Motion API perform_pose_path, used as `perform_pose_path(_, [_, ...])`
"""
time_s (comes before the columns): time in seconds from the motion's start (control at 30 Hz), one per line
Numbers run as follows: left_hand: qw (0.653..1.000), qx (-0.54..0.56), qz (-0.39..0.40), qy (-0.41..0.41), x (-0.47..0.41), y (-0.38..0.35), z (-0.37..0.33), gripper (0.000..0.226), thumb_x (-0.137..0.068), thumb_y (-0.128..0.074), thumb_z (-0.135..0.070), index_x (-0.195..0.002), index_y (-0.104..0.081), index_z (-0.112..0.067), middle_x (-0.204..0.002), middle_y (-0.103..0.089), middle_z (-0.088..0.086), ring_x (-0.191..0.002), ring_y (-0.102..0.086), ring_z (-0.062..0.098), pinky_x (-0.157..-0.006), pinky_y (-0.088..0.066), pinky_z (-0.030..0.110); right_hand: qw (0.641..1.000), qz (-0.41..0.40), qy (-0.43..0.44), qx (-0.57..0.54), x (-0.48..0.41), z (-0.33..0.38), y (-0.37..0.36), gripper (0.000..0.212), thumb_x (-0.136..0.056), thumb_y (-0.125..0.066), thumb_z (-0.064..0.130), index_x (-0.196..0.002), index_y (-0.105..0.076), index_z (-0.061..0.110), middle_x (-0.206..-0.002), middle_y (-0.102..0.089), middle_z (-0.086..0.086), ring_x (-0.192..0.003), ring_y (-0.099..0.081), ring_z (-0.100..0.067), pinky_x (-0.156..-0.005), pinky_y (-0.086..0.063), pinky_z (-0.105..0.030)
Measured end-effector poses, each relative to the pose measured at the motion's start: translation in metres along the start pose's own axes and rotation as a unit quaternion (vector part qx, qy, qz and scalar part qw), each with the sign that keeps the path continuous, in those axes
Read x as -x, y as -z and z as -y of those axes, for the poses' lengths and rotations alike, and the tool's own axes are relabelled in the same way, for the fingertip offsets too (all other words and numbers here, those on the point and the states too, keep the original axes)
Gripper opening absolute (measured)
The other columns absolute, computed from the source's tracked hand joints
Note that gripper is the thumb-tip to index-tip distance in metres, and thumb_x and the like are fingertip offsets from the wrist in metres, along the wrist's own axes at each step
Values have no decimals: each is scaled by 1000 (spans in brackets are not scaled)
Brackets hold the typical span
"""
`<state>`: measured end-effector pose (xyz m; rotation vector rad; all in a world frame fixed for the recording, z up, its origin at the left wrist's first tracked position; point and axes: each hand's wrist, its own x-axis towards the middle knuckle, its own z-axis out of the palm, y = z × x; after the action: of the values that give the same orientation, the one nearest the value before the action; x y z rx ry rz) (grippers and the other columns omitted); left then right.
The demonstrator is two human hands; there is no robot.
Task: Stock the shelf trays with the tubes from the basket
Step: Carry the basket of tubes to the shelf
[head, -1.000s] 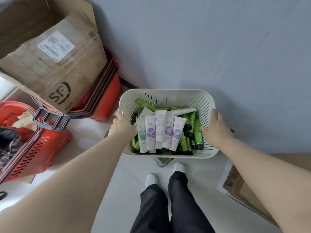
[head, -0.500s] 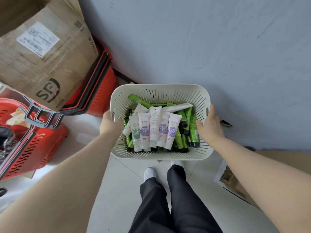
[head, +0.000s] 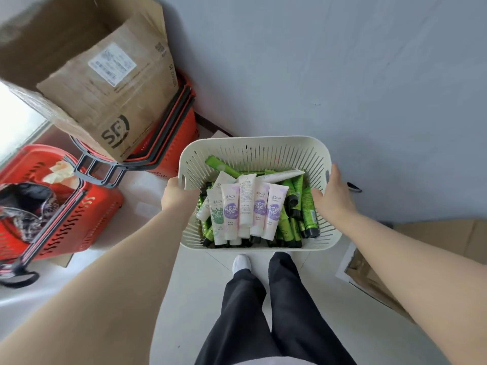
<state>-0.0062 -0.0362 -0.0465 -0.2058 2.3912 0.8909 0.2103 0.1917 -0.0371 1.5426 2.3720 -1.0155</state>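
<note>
A person stands on a pale tiled floor (head: 200, 291) beside a grey wall (head: 342, 75), holding a cream slotted plastic basket (head: 263, 151) in front of the body, above white-socked feet (head: 242, 262) and black trousers (head: 263, 317). The left grip (head: 177, 196), a bare hand, is curled round the basket's left rim, its fingers hidden behind the wall of the basket. The right grip (head: 334, 200) clasps the right rim by the handle slot, with the thumb lying inside the basket and the fingers outside. The basket is loaded with tubes: a row of white-and-purple tubes (head: 254, 206) lies on top, caps toward the person, one white-and-green tube (head: 217, 214) at its left, and many green tubes with black caps (head: 307, 209) are piled beneath and to the right. To the left, an open cardboard box (head: 105, 83) sits on stacked red shopping baskets (head: 181, 133); another red shopping basket (head: 68, 219) stands nearer. Flattened cardboard (head: 374, 283) lies on the floor at right.
</note>
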Motion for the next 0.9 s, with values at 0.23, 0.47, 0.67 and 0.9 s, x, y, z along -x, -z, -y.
perform_pose_path(0.23, [999,-22,19,-15,27,28,22,50,-82,-61,-16,-129,-46,-24,-86,-57,0,-72,-58,20,-53,-42,26,999,7,-32,-4,65,-13,-17,65,-94,-51,27,-145,-13,14,-133,-44,-22,-113,-51,-40,-93,-45,-52])
perform_pose_path(0.47, [999,-27,5,-18,66,42,64,51,-84,-61,-14,-131,-45,-22,-80,-50,-4,-67,-53,17,-51,-39,26,1000,12,-22,1,112,-27,-27,65,-95,-49,28,-144,-10,14,-125,-49,-25,-107,-55,-41,-90,-47,-53])
perform_pose_path(0.67, [1000,-7,-15,-13,115,56,111,47,-83,-63,-17,-127,-47,-21,-81,-48,-7,-74,-52,19,-58,-41,28,1000,2,-11,17,162,-50,-34,73,-94,-50,32,-148,-3,19,-132,-46,-22,-112,-53,-40,-89,-47,-46])
perform_pose_path(0.9, [1000,-25,8,-12,145,64,147,35,-81,-63,-16,-114,-52,-19,-85,-57,4,-67,-54,20,-52,-40,26,999,0,-20,-37,220,-80,-47,73,-94,-51,29,-150,-6,18,-144,-38,-17,-126,-44,-35,-101,-41,-45])
